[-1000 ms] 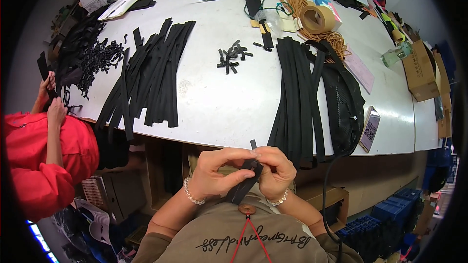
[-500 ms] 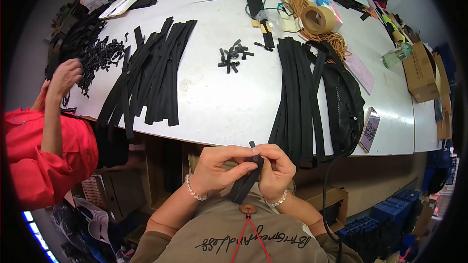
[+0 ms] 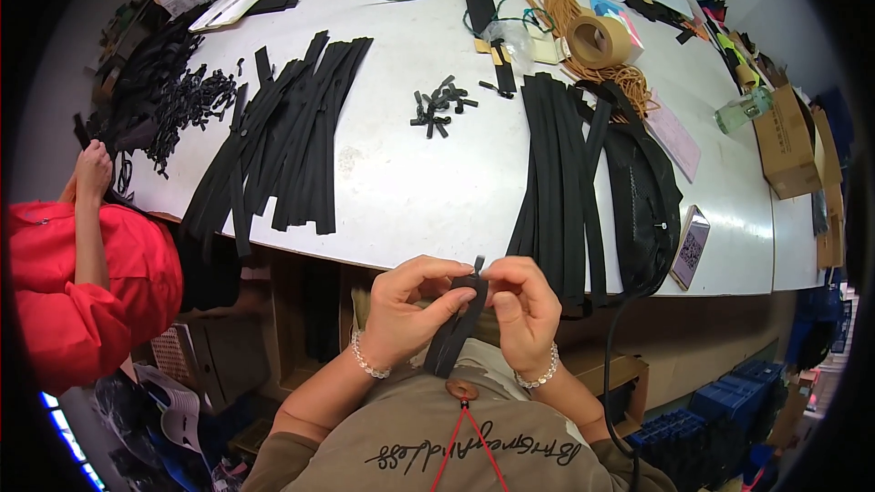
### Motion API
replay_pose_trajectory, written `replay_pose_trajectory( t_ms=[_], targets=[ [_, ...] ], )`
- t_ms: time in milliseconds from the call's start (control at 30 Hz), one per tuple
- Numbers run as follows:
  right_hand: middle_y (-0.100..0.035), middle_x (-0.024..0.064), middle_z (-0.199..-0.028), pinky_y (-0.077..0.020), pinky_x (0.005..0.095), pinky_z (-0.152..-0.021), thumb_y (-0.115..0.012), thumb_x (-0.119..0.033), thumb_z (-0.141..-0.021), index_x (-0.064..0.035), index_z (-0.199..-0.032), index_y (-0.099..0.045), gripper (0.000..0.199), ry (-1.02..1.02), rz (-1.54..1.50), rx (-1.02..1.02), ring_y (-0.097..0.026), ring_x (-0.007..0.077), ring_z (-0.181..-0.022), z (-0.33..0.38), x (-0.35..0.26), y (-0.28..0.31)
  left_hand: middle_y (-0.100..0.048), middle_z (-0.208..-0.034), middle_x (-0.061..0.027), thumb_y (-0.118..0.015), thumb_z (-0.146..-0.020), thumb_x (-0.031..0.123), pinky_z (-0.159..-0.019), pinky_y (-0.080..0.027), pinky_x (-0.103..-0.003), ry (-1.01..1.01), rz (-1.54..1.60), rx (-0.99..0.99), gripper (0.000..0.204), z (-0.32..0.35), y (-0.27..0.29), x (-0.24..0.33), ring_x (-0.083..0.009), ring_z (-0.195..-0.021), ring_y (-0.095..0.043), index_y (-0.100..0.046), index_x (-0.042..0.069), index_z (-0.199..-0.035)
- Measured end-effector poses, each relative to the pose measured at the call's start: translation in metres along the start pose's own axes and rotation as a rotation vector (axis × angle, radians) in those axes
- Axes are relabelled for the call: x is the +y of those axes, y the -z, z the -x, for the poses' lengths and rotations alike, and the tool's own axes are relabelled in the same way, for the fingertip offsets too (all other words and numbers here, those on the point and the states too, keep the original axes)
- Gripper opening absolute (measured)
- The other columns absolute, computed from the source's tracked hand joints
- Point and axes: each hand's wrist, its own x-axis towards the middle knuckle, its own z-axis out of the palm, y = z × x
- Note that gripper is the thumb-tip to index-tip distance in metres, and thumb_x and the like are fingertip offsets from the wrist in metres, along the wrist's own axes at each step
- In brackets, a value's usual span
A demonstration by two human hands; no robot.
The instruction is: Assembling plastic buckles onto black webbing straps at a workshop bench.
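Note:
Close to my body, off the table's front edge, I hold a black zipper strip that hangs down from my fingers. My left hand pinches it near its upper end between thumb and fingers. At that upper end a small dark pull tab sticks up. My right hand has curled fingers touching the zipper at the tab's base; the exact grip is partly hidden. A pile of small black pull tabs lies mid-table. Bundles of black zipper strips lie to the left and right.
A black bag and a phone lie at the right on the white table. Behind are a tape roll, brown cord and a bottle. A co-worker in red sits left, near a heap of black pieces.
My right hand has turned, its thumb lifting away from the zipper, and the pull tab now stands higher above my fingers. The co-worker's hand has drawn back from the heap.

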Motion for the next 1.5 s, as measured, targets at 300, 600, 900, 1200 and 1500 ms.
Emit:
replay_pose_trajectory(
  t_ms=[300, 600, 900, 1200, 1500],
  targets=[
    [-0.06, 0.0109, -0.081, -0.0457, 0.0248, -0.063, -0.066, 0.004, -0.073, 0.002, -0.083, -0.061, 0.011, 0.211, 0.266, -0.134, -0.057, 0.0178, -0.073, -0.004, -0.02, 0.001, -0.065, -0.088, -0.0092, -0.069, -0.07, -0.008, -0.072, -0.051, -0.025, -0.17, 0.027, -0.067, 0.021, 0.003, 0.008, -0.005, -0.0143, -0.081, -0.063, -0.066, 0.0, -0.089],
    [-0.06, 0.0102, -0.08, -0.0467, 0.0237, -0.057, -0.068, 0.003, -0.074, 0.0008, -0.084, -0.063, 0.012, 0.233, 0.273, -0.141, -0.058, 0.0157, -0.067, 0.001, -0.014, 0.002, -0.065, -0.086, -0.0094, -0.069, -0.07, -0.009, -0.073, -0.05, -0.025, -0.213, 0.056, -0.07, 0.019, 0.009, 0.008, -0.009, -0.0156, -0.081, -0.062, -0.066, 0.0, -0.087],
    [-0.061, 0.0099, -0.077, -0.0466, 0.0259, -0.052, -0.068, 0.001, -0.073, -0.0013, -0.083, -0.063, 0.012, 0.357, 0.358, -0.123, -0.059, 0.0191, -0.062, 0.005, -0.016, 0.0, -0.064, -0.085, -0.0097, -0.071, -0.068, -0.007, -0.069, -0.049, -0.026, -0.31, -0.001, -0.064, 0.021, 0.012, 0.006, -0.009, -0.0164, -0.078, -0.062, -0.064, 0.0, -0.087],
    [-0.06, 0.0085, -0.076, -0.0449, 0.0243, -0.049, -0.066, 0.0, -0.075, -0.0012, -0.082, -0.061, 0.009, 0.425, 0.403, -0.136, -0.059, 0.0167, -0.059, 0.005, -0.014, -0.002, -0.064, -0.078, -0.0096, -0.069, -0.068, -0.008, -0.065, -0.048, -0.025, -0.441, -0.086, -0.039, 0.022, 0.013, 0.006, -0.009, -0.0179, -0.072, -0.061, -0.064, 0.0, -0.088],
    [-0.057, 0.0062, -0.075, -0.0436, 0.0194, -0.052, -0.056, -0.001, -0.086, 0.003, -0.082, -0.056, 0.006, -0.228, -0.031, -0.248, -0.055, 0.0075, -0.057, 0.005, -0.015, -0.003, -0.063, -0.094, -0.0081, -0.063, -0.081, -0.001, -0.076, -0.049, -0.023, 0.042, 0.379, -0.09, 0.018, 0.016, 0.006, -0.017, -0.0107, -0.086, -0.06, -0.06, -0.002, -0.1]
  ],
)
